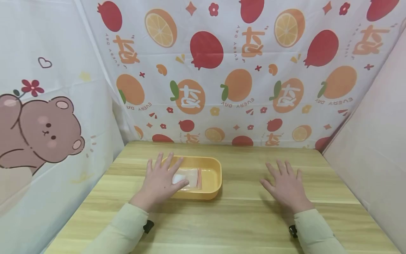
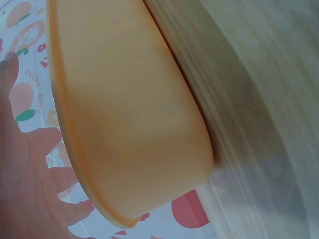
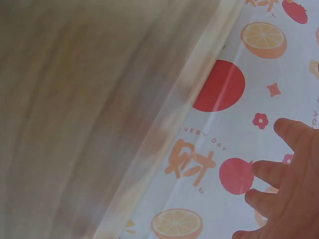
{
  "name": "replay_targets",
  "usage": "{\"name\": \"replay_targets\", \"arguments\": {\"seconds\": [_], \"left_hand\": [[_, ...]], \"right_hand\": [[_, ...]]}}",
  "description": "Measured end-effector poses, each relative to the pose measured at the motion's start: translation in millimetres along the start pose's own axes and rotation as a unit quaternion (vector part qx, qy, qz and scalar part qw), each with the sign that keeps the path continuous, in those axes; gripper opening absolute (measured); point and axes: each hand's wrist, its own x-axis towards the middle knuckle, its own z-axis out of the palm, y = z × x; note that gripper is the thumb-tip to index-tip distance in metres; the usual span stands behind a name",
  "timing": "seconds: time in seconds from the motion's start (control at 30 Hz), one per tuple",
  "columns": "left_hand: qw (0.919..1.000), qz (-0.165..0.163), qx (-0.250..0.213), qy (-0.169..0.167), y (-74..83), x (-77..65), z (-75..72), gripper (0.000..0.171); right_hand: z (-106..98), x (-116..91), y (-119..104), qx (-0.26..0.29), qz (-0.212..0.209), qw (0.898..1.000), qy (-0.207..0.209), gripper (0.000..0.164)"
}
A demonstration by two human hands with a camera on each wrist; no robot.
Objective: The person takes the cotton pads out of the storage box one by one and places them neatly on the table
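Here's the left hand (image 1: 161,182), fingers spread wide, stretched over the left end of the yellow tray (image 1: 203,195), palm down, and whether it touches the rim I can't tell! The tray sits near the far edge of the wooden table (image 1: 241,225), left of the middle, closer to the far left corner than to the far right one. And inside it, there's the clear plastic bag (image 1: 192,179), lying flat, just to the right of that left palm, the thumb crossing in front of it from the head view! Its red-lined strip (image 1: 199,178) faces the tray's right end, while something white (image 1: 179,178) shows at the side nearest the hand, partly hidden by it. Across to the right, well apart from tray and bag, the right hand (image 1: 287,187) has its fingers fanned out too, nothing in its grasp, out towards the table's right edge!
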Motion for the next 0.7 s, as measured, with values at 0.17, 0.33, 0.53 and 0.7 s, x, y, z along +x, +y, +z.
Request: {"name": "replay_targets", "arguments": {"seconds": [0.17, 0.33, 0.53, 0.7], "left_hand": [[1.0, -0.001, 0.004, -0.006, -2.6, 1.8, -2.5, 0.095], [1.0, -0.003, 0.001, -0.004, -4.8, 2.3, -3.4, 0.094], [0.9997, -0.014, -0.018, -0.007, -8.2, 1.4, -3.0, 0.095], [0.9973, -0.031, -0.066, -0.006, -12.7, 1.7, -2.4, 0.09]], "right_hand": [[-2, 4, -2, -0.009, -0.007, 1.0, 0.006, 0.082], [-5, 10, -8, -0.005, -0.009, 1.0, 0.006, 0.081], [-7, 13, -20, 0.039, -0.019, 0.999, -0.003, 0.074], [-7, 16, -33, 0.081, -0.036, 0.996, 0.002, 0.071]]}}
